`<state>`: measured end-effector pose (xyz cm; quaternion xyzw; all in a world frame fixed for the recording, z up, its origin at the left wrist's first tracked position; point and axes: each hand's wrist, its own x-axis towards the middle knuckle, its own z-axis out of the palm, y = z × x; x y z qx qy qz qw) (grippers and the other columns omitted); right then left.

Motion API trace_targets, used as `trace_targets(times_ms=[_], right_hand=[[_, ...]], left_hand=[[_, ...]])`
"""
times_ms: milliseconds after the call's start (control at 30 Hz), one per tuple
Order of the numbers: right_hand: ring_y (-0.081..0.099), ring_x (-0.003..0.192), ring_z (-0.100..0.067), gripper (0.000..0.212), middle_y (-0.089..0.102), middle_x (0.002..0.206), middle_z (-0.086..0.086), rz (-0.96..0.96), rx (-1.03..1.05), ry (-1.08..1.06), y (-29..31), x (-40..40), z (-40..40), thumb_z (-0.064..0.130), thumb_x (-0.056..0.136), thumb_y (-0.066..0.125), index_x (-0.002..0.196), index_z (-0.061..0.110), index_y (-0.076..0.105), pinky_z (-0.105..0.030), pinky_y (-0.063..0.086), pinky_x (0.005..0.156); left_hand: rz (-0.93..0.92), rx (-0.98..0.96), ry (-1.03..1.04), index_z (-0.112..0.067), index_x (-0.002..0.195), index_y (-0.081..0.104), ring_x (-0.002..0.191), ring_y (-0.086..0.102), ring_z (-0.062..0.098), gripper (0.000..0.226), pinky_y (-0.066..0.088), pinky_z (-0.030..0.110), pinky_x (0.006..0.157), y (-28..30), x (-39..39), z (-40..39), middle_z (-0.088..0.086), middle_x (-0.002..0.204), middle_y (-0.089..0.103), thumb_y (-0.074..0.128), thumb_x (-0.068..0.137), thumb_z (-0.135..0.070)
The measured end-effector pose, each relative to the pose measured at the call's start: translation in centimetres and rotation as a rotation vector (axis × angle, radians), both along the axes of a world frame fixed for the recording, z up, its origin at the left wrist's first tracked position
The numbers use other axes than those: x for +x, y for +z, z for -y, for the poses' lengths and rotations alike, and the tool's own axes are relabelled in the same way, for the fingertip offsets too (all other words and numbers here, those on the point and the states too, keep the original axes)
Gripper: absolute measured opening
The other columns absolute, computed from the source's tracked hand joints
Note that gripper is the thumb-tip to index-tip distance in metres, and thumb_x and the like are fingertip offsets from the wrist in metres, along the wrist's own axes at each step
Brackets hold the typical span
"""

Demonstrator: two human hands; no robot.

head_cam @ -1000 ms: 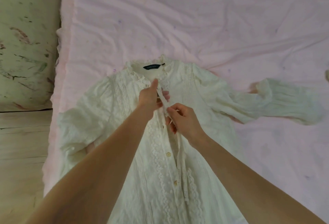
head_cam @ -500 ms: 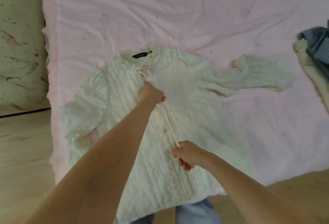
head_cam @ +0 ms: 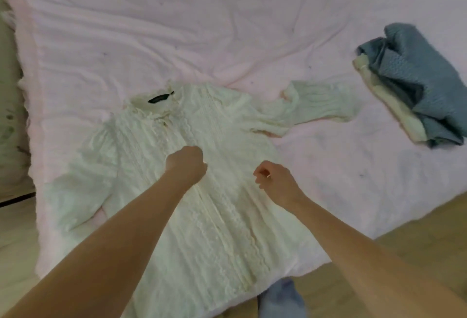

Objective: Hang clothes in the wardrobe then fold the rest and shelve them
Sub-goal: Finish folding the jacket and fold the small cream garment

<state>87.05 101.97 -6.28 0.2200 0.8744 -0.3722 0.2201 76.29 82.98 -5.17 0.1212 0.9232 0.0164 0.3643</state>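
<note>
Both hands rest curled on the white blouse (head_cam: 222, 166) (spread on the bed (head_cam: 177, 27)): left hand (head_cam: 187, 163) at 9 o'clock, right hand (head_cam: 275, 178) at 3; whether either grip holds fabric, I cannot tell.

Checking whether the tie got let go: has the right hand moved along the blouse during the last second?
Yes. The right hand has moved from beside the left hand near the collar label, down toward the white blouse hem and rightward.

The right hand (head_cam: 276, 181) has moved rightward off the blouse (head_cam: 222, 216) placket.
</note>
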Motion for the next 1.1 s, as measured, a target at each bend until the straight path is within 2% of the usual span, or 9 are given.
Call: trace_targets(times_ms=[100, 233, 400, 533, 700, 800, 900, 967, 1100], right_hand=[[0.062, 0.085, -0.024, 0.015, 0.068, 0.093, -0.008, -0.278, 0.150, -0.057, 0.9, -3.8, -4.9, 0.006, 0.092, 0.050, 0.101, 0.010, 0.062, -0.038, 0.049, 0.078], [0.056, 0.103, -0.032, 0.026, 0.060, 0.109, -0.014, -0.385, 0.371, -0.026, 0.2, -8.1, -14.0, 0.001, 0.088, 0.051, 0.113, 0.003, 0.058, -0.040, 0.045, 0.086], [0.046, 0.121, -0.037, 0.049, 0.047, 0.130, -0.022, -0.141, 0.298, -0.496, -2.1, -11.9, -24.7, 0.021, 0.092, 0.060, 0.131, -0.003, 0.042, -0.041, 0.038, 0.099], [0.057, 0.104, -0.030, 0.050, 0.057, 0.109, -0.017, 0.084, 0.106, -0.640, -4.5, -13.9, -30.1, 0.035, 0.085, 0.068, 0.113, -0.004, 0.052, -0.035, 0.044, 0.084], [0.055, 0.111, -0.028, 0.053, 0.056, 0.120, -0.011, 0.025, 0.077, -0.699, -5.9, -14.5, -31.6, 0.028, 0.079, 0.073, 0.120, 0.004, 0.050, -0.034, 0.046, 0.091], [0.059, 0.100, -0.026, 0.043, 0.060, 0.114, -0.010, -0.058, -0.092, -0.793, -6.5, -14.6, -31.9, 0.020, 0.076, 0.078, 0.107, 0.008, 0.052, -0.033, 0.048, 0.085], [0.055, 0.100, -0.023, 0.054, 0.052, 0.111, -0.005, 0.005, -0.310, -0.911, -6.2, -14.2, -31.9, 0.020, 0.077, 0.079, 0.120, 0.006, 0.050, -0.031, 0.049, 0.086], [0.058, 0.096, -0.023, 0.042, 0.058, 0.107, -0.009, 0.008, -0.428, -0.920, -5.6, -13.8, -32.5, 0.011, 0.080, 0.075, 0.118, 0.006, 0.057, -0.027, 0.052, 0.076], [0.061, 0.080, -0.009, 0.033, 0.063, 0.097, 0.001, -0.328, -0.513, -0.967, -2.4, -12.3, -35.1, -0.006, 0.083, 0.060, 0.108, 0.015, 0.062, -0.017, 0.049, 0.066]], left_hand=[[-0.197, 0.256, -0.041, -0.016, 0.132, 0.046, 0.115, 0.050, 0.022, 0.034, 0.046, 0.036, 0.089, 0.7, -2.7, -4.0, 0.004, 0.127, 0.053, 0.043, 0.100, -0.028], [-0.296, 0.395, -0.118, -0.015, 0.143, 0.038, 0.128, 0.040, 0.024, 0.045, 0.036, 0.036, 0.103, 0.3, -5.7, -12.5, 0.005, 0.141, 0.044, 0.043, 0.101, -0.029], [-0.252, 0.500, -0.087, -0.010, 0.148, 0.030, 0.135, 0.034, 0.026, 0.064, 0.020, 0.031, 0.113, -1.7, -7.9, -22.8, 0.010, 0.147, 0.039, 0.047, 0.097, -0.044], [-0.187, 0.436, 0.064, -0.006, 0.150, 0.021, 0.137, 0.032, 0.028, 0.073, 0.018, 0.035, 0.116, -3.6, -9.7, -27.7, 0.013, 0.151, 0.034, 0.048, 0.096, -0.047], [-0.082, 0.443, 0.283, -0.008, 0.137, 0.045, 0.121, 0.050, 0.030, 0.049, 0.040, 0.033, 0.097, -5.2, -11.7, -30.1, 0.014, 0.132, 0.055, 0.058, 0.094, -0.027], [-0.072, 0.464, 0.306, -0.010, 0.121, 0.060, 0.103, 0.057, 0.025, 0.032, 0.040, 0.025, 0.079, -5.5, -12.6, -30.8, 0.011, 0.117, 0.063, 0.058, 0.090, -0.018], [0.040, 0.484, 0.239, -0.008, 0.108, 0.068, 0.082, 0.058, 0.018, 0.022, 0.041, 0.023, 0.065, -5.1, -13.4, -31.5, 0.007, 0.099, 0.067, 0.060, 0.090, -0.019], [0.126, 0.535, 0.224, -0.007, 0.097, 0.071, 0.064, 0.052, 0.012, 0.019, 0.038, 0.016, 0.052, -4.5, -13.5, -32.0, 0.003, 0.080, 0.063, 0.061, 0.092, -0.021], [0.150, 0.655, 0.205, -0.008, 0.088, 0.069, 0.059, 0.050, 0.008, 0.018, 0.040, 0.018, 0.054, -3.5, -13.4, -33.0, 0.000, 0.079, 0.061, 0.062, 0.092, -0.024]])
